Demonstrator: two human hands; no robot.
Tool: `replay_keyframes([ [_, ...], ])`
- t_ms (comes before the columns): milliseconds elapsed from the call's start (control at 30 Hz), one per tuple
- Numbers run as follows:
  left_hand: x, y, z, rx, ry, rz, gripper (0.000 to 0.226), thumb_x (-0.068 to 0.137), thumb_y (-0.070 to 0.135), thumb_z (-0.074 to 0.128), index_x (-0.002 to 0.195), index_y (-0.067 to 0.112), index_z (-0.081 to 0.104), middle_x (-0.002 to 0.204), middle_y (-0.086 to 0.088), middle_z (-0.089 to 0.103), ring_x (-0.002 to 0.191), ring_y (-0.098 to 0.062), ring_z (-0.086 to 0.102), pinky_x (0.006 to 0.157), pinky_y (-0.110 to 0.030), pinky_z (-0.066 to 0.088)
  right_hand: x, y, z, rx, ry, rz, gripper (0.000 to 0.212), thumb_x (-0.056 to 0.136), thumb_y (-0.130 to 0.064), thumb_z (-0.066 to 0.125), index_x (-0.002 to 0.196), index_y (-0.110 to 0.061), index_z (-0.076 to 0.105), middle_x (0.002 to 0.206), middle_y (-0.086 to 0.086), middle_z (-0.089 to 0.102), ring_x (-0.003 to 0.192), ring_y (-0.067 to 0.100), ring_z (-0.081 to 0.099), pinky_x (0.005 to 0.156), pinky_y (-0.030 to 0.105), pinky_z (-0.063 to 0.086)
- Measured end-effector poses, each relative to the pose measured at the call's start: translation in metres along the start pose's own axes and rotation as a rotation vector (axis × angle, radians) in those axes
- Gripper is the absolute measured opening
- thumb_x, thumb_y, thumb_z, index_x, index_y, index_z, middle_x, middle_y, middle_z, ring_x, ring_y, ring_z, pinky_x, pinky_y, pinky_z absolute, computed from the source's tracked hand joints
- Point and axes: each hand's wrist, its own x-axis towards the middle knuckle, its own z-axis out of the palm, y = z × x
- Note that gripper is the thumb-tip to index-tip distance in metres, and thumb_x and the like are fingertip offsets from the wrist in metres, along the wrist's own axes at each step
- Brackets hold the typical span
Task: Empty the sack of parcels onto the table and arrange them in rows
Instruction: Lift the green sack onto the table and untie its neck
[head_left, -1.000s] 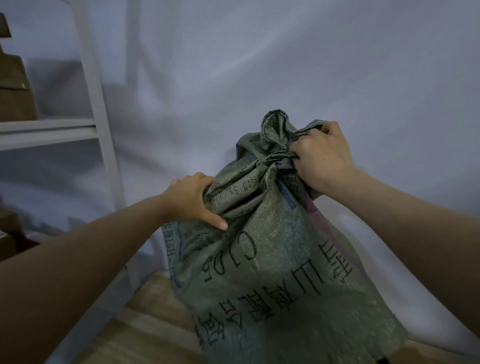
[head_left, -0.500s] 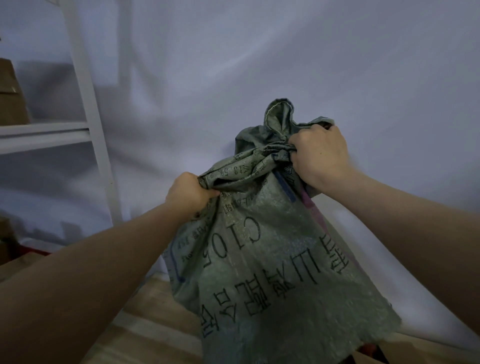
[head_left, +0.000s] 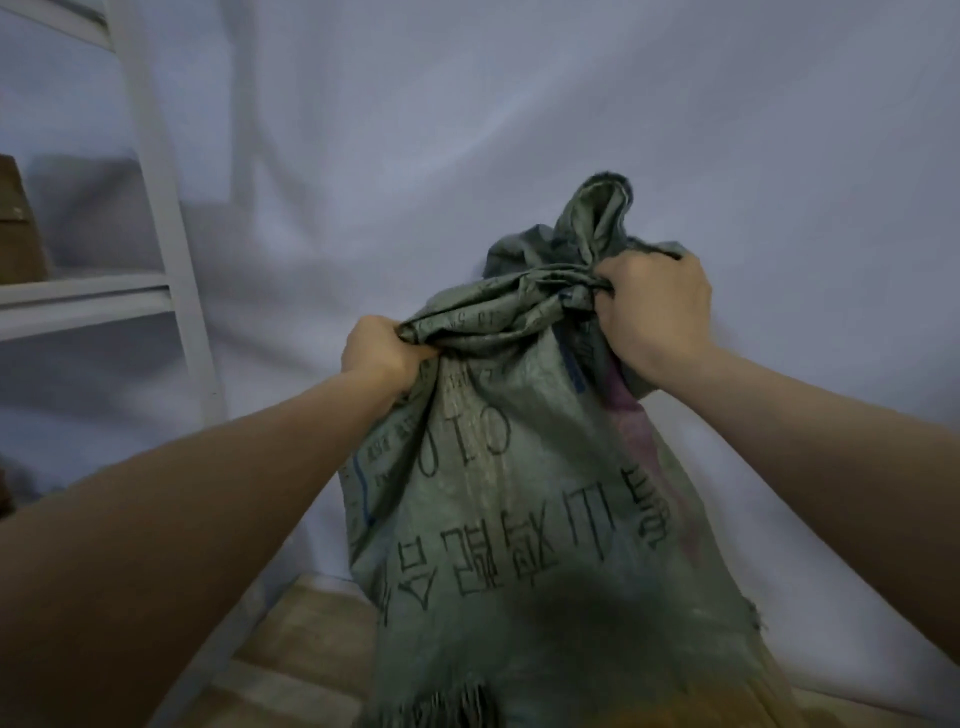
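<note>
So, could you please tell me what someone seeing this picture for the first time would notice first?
The big green woven sack fills the centre and lower right, printed with large black characters, its frayed lower edge hanging at the bottom. The left hand grips a bunched fold on its left, while the right hand clutches the gathered top at upper right. Behind hangs a pale backdrop, with a white shelf frame at the left edge.

Black printing on the green woven sack (head_left: 519, 493)

The printing appears upside down to the head camera: large Chinese characters run in a row across the lower cloth, too distorted to read surely. Above them stands a code, seemingly "C10" followed by a creased character. Smaller lines near the folds are illegible.
</note>
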Motion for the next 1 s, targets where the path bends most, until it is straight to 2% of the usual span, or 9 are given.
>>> replay_keyframes([
  [100,0.017,0.019,-0.009,-0.138,0.107,0.039,0.022,0.082,0.018,0.077,0.065,0.014,0.063,0.074,-0.006,0.064,0.073,-0.024,0.06,0.074,-0.045,0.056,0.016,-0.007,-0.009,0.046,0.077,0.043,0.017,0.089,-0.015,0.05,0.075,-0.013,0.06,0.086,0.015,0.069,0.084,0.039,0.061,0.089,0.045,0.043],
  [200,0.015,0.023,-0.009,-0.131,0.214,0.121,0.024,0.083,0.019,0.075,0.062,0.013,0.065,0.07,-0.009,0.066,0.069,-0.02,0.057,0.068,-0.041,0.055,0.023,-0.005,-0.014,0.075,0.143,0.074,0.02,0.09,-0.014,0.05,0.083,-0.008,0.067,0.091,0.014,0.069,0.088,0.038,0.06,0.084,0.044,0.043],
  [267,0.002,0.004,-0.003,0.018,0.103,0.103,0.017,0.083,0.02,0.076,0.075,0.006,0.07,0.076,-0.018,0.067,0.07,-0.021,0.056,0.07,-0.042,0.054,0.01,-0.003,-0.006,0.042,0.084,0.053,0.017,0.088,-0.014,0.052,0.081,-0.009,0.067,0.087,0.014,0.069,0.084,0.038,0.061,0.081,0.043,0.043],
  [367,-0.016,-0.022,0.001,0.146,-0.186,-0.075,0.035,0.073,0.024,0.087,0.095,-0.001,0.073,0.076,-0.009,0.066,0.068,-0.024,0.06,0.069,-0.034,0.054,-0.016,-0.002,0.011,-0.026,-0.099,0.016,0.017,0.086,-0.013,0.055,0.07,-0.019,0.057,0.077,0.012,0.068,0.077,0.036,0.062,0.089,0.043,0.044],
  [467,-0.019,-0.016,-0.015,0.076,-0.428,-0.123,0.052,0.064,0.033,0.091,0.106,0.01,0.072,0.09,-0.003,0.072,0.08,-0.019,0.068,0.07,-0.03,0.057,-0.021,-0.001,0.014,-0.033,-0.133,0.025,0.02,0.088,-0.013,0.054,0.07,-0.021,0.052,0.077,0.01,0.068,0.077,0.035,0.062,0.088,0.043,0.044],
  [533,-0.016,-0.011,-0.03,0.012,-0.575,-0.151,0.061,0.059,0.047,0.087,0.111,0.018,0.069,0.106,-0.004,0.073,0.096,-0.02,0.07,0.084,-0.037,0.06,-0.021,-0.001,0.013,-0.024,-0.141,0.035,0.019,0.088,-0.013,0.053,0.071,-0.02,0.054,0.079,0.009,0.068,0.079,0.035,0.062,0.089,0.044,0.044],
  [667,-0.008,-0.022,-0.046,-0.064,-0.437,-0.096,0.091,0.055,0.06,0.082,0.133,0.021,0.057,0.125,-0.002,0.064,0.109,-0.02,0.064,0.085,-0.036,0.058,-0.018,-0.007,0.013,-0.031,-0.123,0.028,0.017,0.089,-0.014,0.053,0.074,-0.017,0.062,0.08,0.008,0.068,0.079,0.035,0.062,0.089,0.045,0.044],
  [833,-0.006,-0.032,-0.044,-0.006,-0.409,0.07,0.098,0.067,0.047,0.084,0.15,0.033,0.035,0.148,0.006,0.042,0.123,-0.021,0.052,0.091,-0.032,0.044,-0.011,-0.019,0.011,-0.037,-0.095,-0.008,0.018,0.09,-0.016,0.052,0.081,-0.017,0.067,0.083,0.007,0.069,0.082,0.034,0.062,0.091,0.044,0.04],
  [1000,-0.01,-0.03,-0.025,0.035,-0.494,0.198,0.099,0.061,0.04,0.089,0.147,0.03,0.041,0.132,0.004,0.053,0.1,-0.018,0.065,0.091,-0.037,0.055,-0.009,-0.027,0.006,0.027,-0.077,-0.007,0.02,0.09,-0.016,0.049,0.077,-0.017,0.065,0.082,0.006,0.069,0.08,0.035,0.061,0.089,0.044,0.041],
])
